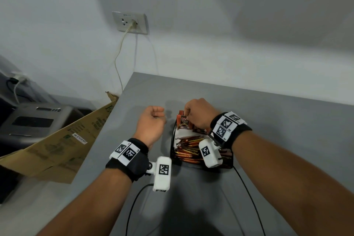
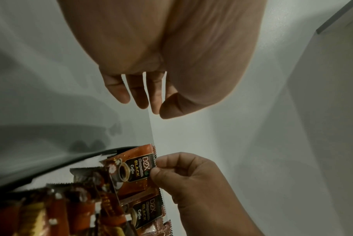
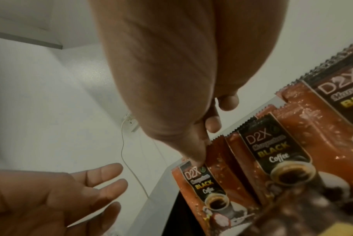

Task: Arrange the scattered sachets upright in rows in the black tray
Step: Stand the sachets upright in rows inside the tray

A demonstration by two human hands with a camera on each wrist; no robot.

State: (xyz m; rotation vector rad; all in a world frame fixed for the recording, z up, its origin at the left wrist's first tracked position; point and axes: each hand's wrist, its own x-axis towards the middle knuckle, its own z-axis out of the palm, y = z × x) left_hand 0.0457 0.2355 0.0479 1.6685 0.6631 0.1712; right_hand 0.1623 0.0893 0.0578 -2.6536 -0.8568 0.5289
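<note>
The right hand [image 1: 199, 113] pinches the top edge of an upright coffee sachet [image 1: 184, 122] standing at the far end of the black tray [image 1: 173, 136] beneath it. The left hand [image 1: 152, 123] hovers just beside the tray, fingers loosely relaxed, holding nothing. More sachets [image 1: 188, 149] lie heaped in the tray on the grey desk [image 1: 277, 120].

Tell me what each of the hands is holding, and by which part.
The right hand pinches a D2X coffee sachet by its top edge, standing it in the black tray. The left hand holds nothing, fingers loosely curled.
</note>
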